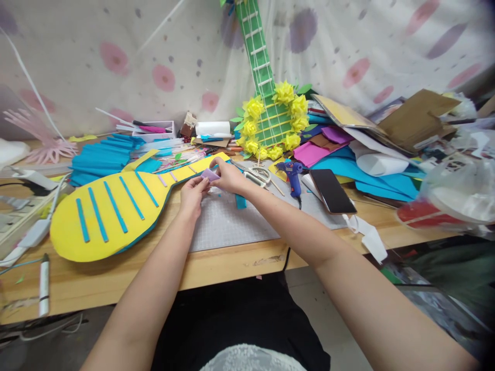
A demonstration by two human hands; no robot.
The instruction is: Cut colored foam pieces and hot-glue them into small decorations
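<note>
Between my two hands is a small piece of light purple paper or foam (210, 175). My left hand (192, 195) pinches its near left side, and my right hand (227, 176) grips it from the right with bent fingers. Just beyond lies a yellow guitar-shaped cutout (116, 216) with a blue edge. Several blue strips cross its round body, and a few short purple strips sit on its neck. Scissors (258, 176) rest right of my right hand, and a blue scrap (240, 201) lies below it on the grey cutting mat (247, 226).
A blue glue gun (294, 178) and a black phone (332, 191) lie to the right. A green guitar (270, 118) with yellow paper flowers leans at the back. Coloured sheets (359, 170) pile up at right. A marker (44, 286) and a power strip (23, 216) are at left.
</note>
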